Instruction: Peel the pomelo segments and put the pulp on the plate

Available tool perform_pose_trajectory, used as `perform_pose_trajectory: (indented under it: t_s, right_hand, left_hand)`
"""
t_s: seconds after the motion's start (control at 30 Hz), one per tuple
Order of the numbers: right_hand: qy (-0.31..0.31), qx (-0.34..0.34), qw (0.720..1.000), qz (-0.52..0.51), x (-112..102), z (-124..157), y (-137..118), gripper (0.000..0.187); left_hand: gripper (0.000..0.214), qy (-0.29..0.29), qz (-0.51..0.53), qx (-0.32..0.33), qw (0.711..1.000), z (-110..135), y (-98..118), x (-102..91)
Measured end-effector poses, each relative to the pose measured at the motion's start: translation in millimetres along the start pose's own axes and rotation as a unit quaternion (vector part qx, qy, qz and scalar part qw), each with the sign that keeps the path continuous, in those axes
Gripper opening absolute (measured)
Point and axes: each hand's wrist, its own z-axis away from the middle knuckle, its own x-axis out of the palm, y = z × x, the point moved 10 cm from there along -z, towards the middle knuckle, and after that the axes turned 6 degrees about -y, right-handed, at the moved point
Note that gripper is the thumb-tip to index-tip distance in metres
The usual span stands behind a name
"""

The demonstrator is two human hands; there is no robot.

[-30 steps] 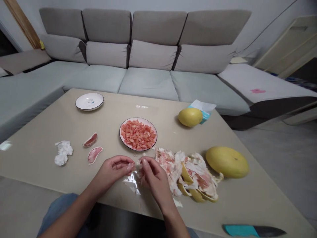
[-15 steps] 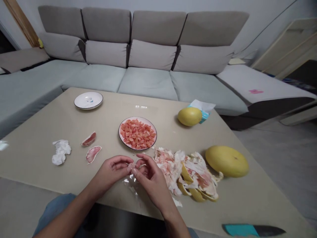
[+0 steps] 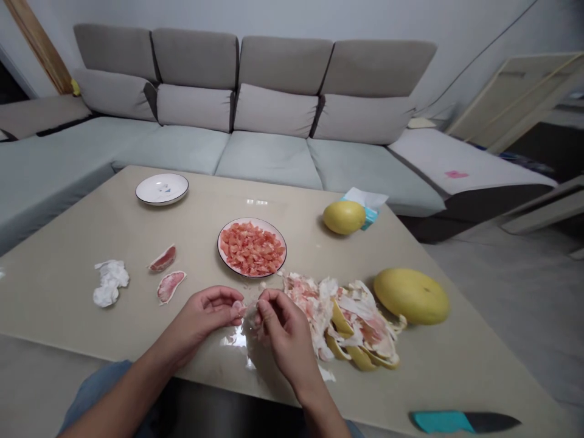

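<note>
Over the near edge of the table, my left hand (image 3: 205,316) pinches a small pale pink piece of pomelo (image 3: 238,308) between thumb and fingers. My right hand (image 3: 288,331) is closed close beside it, its thumb and fingertips pinching what looks like a thin whitish shred of membrane; its exact shape is blurred. Just beyond both hands is a dark-rimmed plate (image 3: 271,227) heaped with pomelo pulp (image 3: 250,248). Two pomelo segments, one upper (image 3: 163,259) and one lower (image 3: 171,286), lie left of the plate. A pile of peel and membrane (image 3: 349,322) sits right of my right hand.
A whole pomelo (image 3: 412,296) lies right of the peel, and another pomelo (image 3: 344,217) is by a tissue pack (image 3: 370,217). A turquoise-handled knife (image 3: 465,421) rests at the near right. Crumpled tissue (image 3: 111,283) and a white plate (image 3: 150,190) are on the left.
My hands have drawn slightly apart, the right one moving right while the left keeps the pomelo piece. The camera view has shifted a little.
</note>
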Motion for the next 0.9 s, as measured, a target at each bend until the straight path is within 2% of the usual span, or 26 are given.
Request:
perform_pose_trajectory:
  t_s: [0.17, 0.27, 0.4, 0.53, 0.67, 0.8, 0.9]
  right_hand:
    - [0.034, 0.010, 0.999, -0.009, -12, -1, -1, 0.019]
    - [0.044, -0.013, 0.998, 0.046, -16, -1, -7, 0.011]
    - [0.034, -0.079, 0.987, 0.139, -9, 0, -16, 0.017]
    - [0.044, -0.122, 0.981, 0.142, -6, 3, -24, 0.022]
    - [0.073, -0.136, 0.981, 0.122, -13, 7, -33, 0.021]
    - [0.078, -0.125, 0.976, 0.157, -14, 7, -32, 0.015]
    - [0.080, -0.146, 0.968, 0.186, -11, 8, -35, 0.016]
  left_hand:
    - [0.025, -0.013, 0.033, -0.009, 0.999, -1, -4, -1.1]
    - [0.024, -0.020, 0.061, -0.018, 0.998, -1, -6, -1.0]
    - [0.024, -0.021, 0.091, -0.029, 0.995, 0, -7, -1.7]
    - [0.025, -0.028, 0.099, -0.023, 0.994, -1, -6, -0.9]
    - [0.026, -0.030, 0.114, -0.018, 0.993, -2, -5, 0.1]
    - [0.021, -0.034, 0.124, -0.018, 0.992, -2, -6, 0.3]
    - [0.020, -0.032, 0.107, -0.014, 0.994, -2, -7, -0.3]
